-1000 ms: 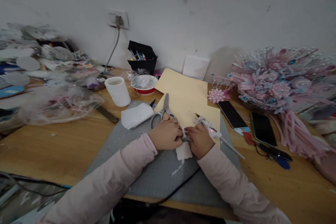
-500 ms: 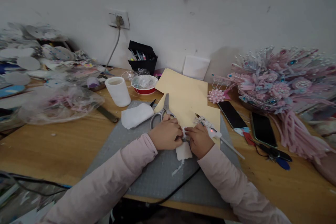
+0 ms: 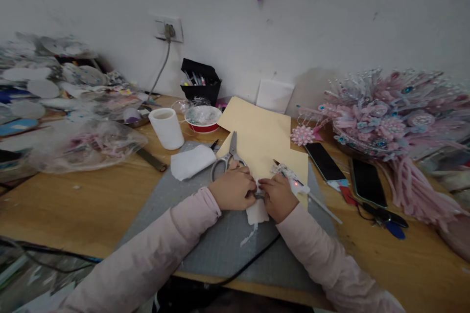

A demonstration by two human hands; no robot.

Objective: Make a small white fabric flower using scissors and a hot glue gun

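My left hand point(image 3: 234, 188) is closed, its fingers curled at the left edge of a small white piece point(image 3: 258, 184), which looks like fabric or paper. From the other side, my right hand point(image 3: 279, 196) pinches the same piece with its fingers pressed together. Much of it is hidden by the fingers. Just below both hands, a white scrap point(image 3: 257, 213) with a thin torn strip lies on the grey cutting mat point(image 3: 205, 249). Grey-handled scissors point(image 3: 230, 152) lie with their blades apart beyond my left hand. A glue gun point(image 3: 301, 188) with a red light rests beside my right hand.
Yellow card sheets point(image 3: 260, 120) cover the mat's back. A white roll point(image 3: 167, 129), a white sheet point(image 3: 193, 161) and a red-rimmed bowl point(image 3: 203, 128) stand or lie left. Two phones point(image 3: 325, 161) and a basket of pink ornaments point(image 3: 389, 122) are right. A black cable point(image 3: 253, 261) crosses the front.
The camera has tilted very slightly, so the background sits a little lower. Both hands stay in almost the same place at the white piece; the right fingers have shifted slightly.
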